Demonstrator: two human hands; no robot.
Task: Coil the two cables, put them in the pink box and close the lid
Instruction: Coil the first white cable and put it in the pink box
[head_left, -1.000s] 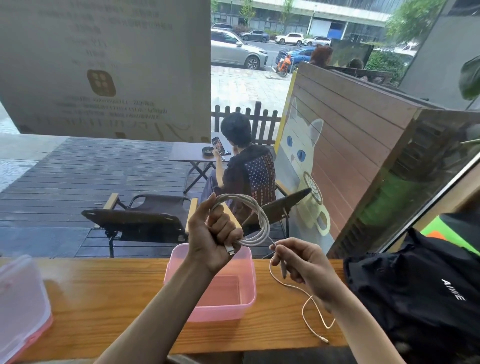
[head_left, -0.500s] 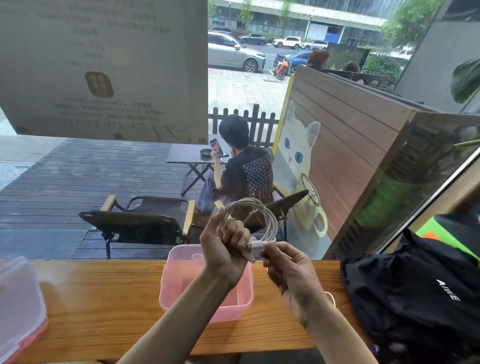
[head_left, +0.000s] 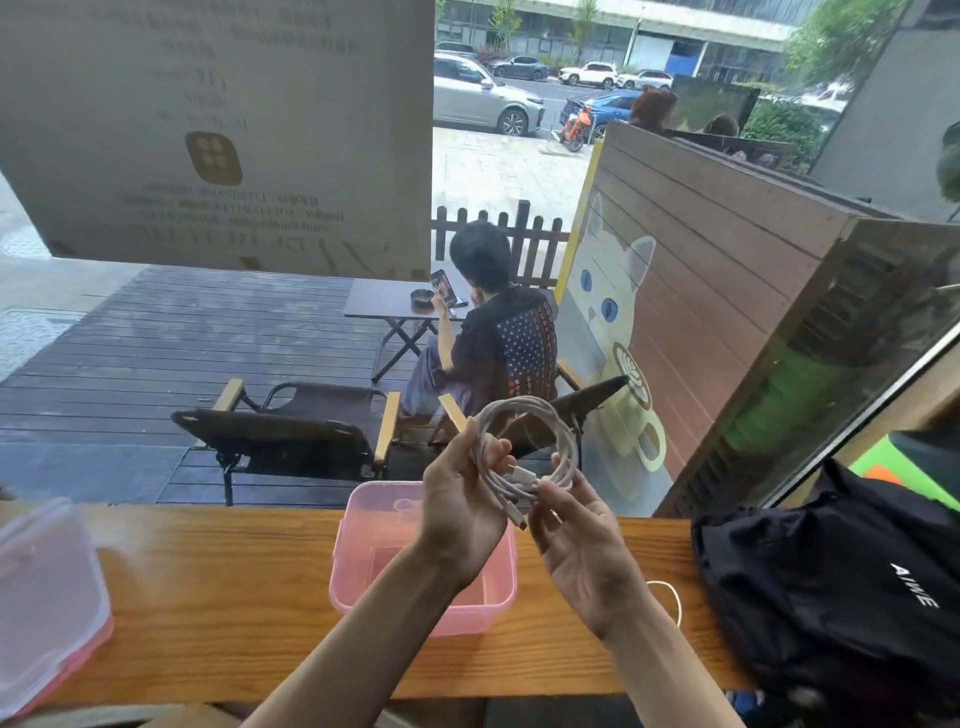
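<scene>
Now both hands hold a coiled white cable (head_left: 540, 447) above the open pink box (head_left: 363, 551).

The left hand (head_left: 457, 514) pinches the coil's left side between thumb and fingers; the right hand (head_left: 582, 545) grips its lower right, palm up, fingers curled around the strands, with two plugs poking out between the hands. The box stands on the wooden counter (head_left: 218, 597); its lid (head_left: 47, 597) lies at the far left. A second thin cable (head_left: 670, 597) lies on the counter beside the right wrist, next to a black bag (head_left: 841, 587).
</scene>
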